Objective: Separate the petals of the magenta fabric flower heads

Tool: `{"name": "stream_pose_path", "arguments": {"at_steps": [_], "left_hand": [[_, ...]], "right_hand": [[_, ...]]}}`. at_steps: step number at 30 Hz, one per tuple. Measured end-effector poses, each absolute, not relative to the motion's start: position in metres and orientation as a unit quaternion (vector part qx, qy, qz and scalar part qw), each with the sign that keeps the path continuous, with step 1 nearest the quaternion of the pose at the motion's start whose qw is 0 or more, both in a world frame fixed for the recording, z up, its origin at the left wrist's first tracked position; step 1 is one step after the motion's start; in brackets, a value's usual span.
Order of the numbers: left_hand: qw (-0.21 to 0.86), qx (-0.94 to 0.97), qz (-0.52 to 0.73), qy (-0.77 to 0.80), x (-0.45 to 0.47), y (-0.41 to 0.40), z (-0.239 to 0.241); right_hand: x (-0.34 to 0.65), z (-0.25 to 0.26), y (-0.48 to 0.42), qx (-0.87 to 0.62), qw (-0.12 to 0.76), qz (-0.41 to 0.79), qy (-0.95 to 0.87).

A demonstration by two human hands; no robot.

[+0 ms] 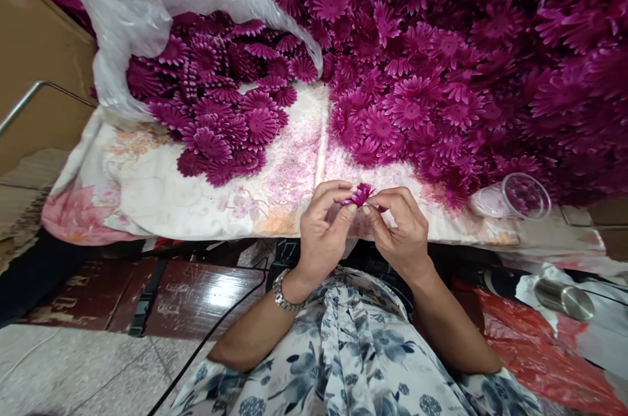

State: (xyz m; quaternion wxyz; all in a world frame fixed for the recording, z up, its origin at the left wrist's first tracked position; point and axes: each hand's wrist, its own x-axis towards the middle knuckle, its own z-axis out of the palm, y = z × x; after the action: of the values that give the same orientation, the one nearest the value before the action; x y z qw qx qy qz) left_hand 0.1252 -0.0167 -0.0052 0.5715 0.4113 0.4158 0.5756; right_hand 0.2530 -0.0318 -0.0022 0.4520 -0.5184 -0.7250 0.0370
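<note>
i see left hand [324,223] and right hand [403,223], both pinched nearly closed, holding one small magenta many-petalled flower [362,194] over near edge of pale floral-print cloth [289,164].

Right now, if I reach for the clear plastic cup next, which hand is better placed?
Probably your right hand. It is nearer the clear plastic cup, which lies out to its right; your left hand is on the far side of the purple flower. Both hands have fingers at that flower.
</note>
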Motion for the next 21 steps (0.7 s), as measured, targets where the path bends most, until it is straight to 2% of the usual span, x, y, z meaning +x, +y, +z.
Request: {"name": "stream_pose_path", "arguments": {"at_steps": [2,6,10,21], "left_hand": [[0.555,0.435,0.569,0.422,0.122,-0.016,-0.006],[0.666,0.339,0.54,0.389,0.12,-0.014,-0.002],[0.724,0.297,0.51,0.358,0.121,-0.015,0.0],[0.687,0.328,0.528,0.376,0.116,-0.015,-0.011]], "right_hand": [[0.251,-0.001,-0.032,-0.514,0.455,0.043,-0.726],[0.251,-0.001,-0.029,-0.515,0.438,0.031,-0.736],[0.254,0.001,-0.026,-0.517,0.42,0.033,-0.745],[0.261,0.006,-0.023,-0.516,0.457,0.254,-0.678]]}}
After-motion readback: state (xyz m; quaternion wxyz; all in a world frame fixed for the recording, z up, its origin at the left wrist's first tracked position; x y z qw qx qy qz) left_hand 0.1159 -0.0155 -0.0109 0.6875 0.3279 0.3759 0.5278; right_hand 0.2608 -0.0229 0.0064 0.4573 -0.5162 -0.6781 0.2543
